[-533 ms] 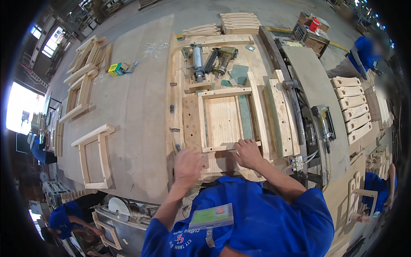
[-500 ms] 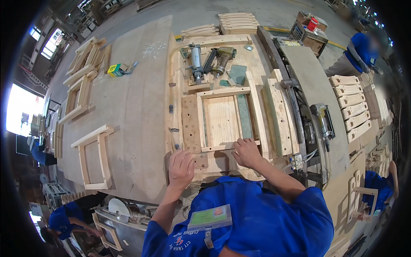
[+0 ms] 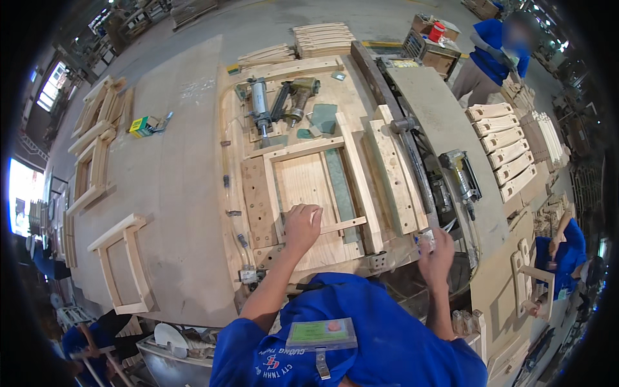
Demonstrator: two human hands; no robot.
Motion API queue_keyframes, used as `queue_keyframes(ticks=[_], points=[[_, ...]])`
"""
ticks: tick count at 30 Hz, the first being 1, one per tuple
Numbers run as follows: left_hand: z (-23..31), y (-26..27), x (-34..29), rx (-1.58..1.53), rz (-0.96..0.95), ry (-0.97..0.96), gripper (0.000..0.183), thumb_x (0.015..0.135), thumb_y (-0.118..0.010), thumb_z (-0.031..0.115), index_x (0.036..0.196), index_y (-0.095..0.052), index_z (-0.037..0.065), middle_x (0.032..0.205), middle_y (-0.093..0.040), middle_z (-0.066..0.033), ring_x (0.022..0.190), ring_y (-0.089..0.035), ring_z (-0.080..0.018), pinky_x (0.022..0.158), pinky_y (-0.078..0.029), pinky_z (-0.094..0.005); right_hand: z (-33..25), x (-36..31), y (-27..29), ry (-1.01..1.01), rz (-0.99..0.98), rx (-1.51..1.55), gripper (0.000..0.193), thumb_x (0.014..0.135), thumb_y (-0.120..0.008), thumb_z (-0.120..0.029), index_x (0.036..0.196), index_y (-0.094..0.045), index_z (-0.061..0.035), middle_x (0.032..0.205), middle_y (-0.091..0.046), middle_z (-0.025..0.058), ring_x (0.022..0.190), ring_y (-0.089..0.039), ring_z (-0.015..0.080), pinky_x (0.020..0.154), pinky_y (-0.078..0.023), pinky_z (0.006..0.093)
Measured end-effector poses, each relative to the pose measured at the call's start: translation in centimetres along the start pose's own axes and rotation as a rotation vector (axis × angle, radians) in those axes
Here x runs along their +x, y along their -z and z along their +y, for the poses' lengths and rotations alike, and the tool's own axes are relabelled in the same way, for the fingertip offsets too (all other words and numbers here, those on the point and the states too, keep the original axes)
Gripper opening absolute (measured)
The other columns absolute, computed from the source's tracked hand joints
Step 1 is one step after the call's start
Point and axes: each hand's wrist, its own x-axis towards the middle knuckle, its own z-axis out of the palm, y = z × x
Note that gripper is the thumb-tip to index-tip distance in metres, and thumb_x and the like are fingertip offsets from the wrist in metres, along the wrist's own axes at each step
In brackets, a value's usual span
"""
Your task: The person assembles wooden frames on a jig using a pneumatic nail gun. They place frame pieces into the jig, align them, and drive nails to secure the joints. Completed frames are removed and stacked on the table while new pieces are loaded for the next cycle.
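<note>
A light wooden frame (image 3: 303,152) lies in a wooden jig on the bench in front of me. My left hand (image 3: 303,227) is curled over the left part of its near rail (image 3: 343,225), which the hand partly hides. Off to the right, my right hand (image 3: 437,256) closes around a small silver air valve (image 3: 424,240) at the bench edge. The palm covers most of that valve. Along the frame's right side runs a long wooden bar (image 3: 358,184). A drilled wooden block (image 3: 259,200) borders its left side.
Two nail guns (image 3: 260,106) lie beyond the frame, near green scraps (image 3: 324,118). Another nail gun (image 3: 461,175) rests at right. Assembled wooden frames (image 3: 129,264) stand on the left board. Slotted slats (image 3: 501,148) are stacked right; co-workers are farther off.
My left hand has moved right from the jig's edge onto the frame's near rail. My right hand has left the frame and moved right to the valve. The view has shifted right.
</note>
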Motion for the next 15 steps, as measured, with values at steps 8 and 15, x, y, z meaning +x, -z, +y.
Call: queue_keyframes(ticks=[8, 15], points=[[-1.1, -2.7, 1.0, 0.135, -0.223, 0.111, 0.024, 0.1, -0.065, 0.025, 0.099, -0.076, 0.003, 0.095, -0.073, -0.0187, 0.095, -0.068, -0.0397, 0.089, -0.053, -0.0512, 4.3, 2.3, -2.7, -0.018, -0.08, -0.125, 0.057, 0.1, -0.065, -0.019, 0.15, -0.049, 0.0034, 0.141, -0.056, 0.0284, 0.134, -0.051, 0.0461, 0.111, -0.042, 0.0511], [-1.5, -2.8, 0.6, 0.135, -0.205, 0.147, 0.025, 0.1, -0.064, 0.025, 0.1, -0.076, 0.003, 0.097, -0.074, -0.0203, 0.096, -0.068, -0.0399, 0.09, -0.053, -0.0516, 2.1, 12.3, -8.5, -0.008, -0.16, -0.012, 0.057, 0.094, -0.074, -0.024, 0.143, -0.055, -0.003, 0.133, -0.061, 0.0259, 0.119, -0.061, 0.0481, 0.098, -0.051, 0.0554]])
